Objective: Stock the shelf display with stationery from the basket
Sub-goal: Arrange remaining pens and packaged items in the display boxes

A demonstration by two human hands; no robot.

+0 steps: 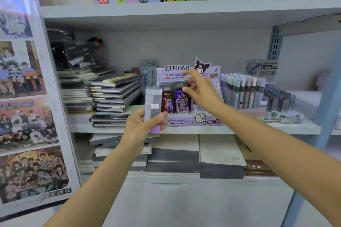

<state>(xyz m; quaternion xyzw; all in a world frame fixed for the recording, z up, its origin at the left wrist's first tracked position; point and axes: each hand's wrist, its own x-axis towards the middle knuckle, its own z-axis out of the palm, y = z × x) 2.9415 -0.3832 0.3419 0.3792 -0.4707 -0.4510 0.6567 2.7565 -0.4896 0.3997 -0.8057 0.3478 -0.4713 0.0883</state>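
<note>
Two hands work at one shelf [276, 127]. Nearest, the left hand [142, 127] grips an upright grey pack [153, 105]. Just beyond, the right hand [201, 94] pinches the top of a dark pack [181, 101] standing in the purple display box [193, 121].

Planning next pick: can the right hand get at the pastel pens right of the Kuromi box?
Probably yes. The pastel pens stand uncovered just beside the right hand, nothing between. It pinches a dark pack in the Kuromi box, so release first.
</note>
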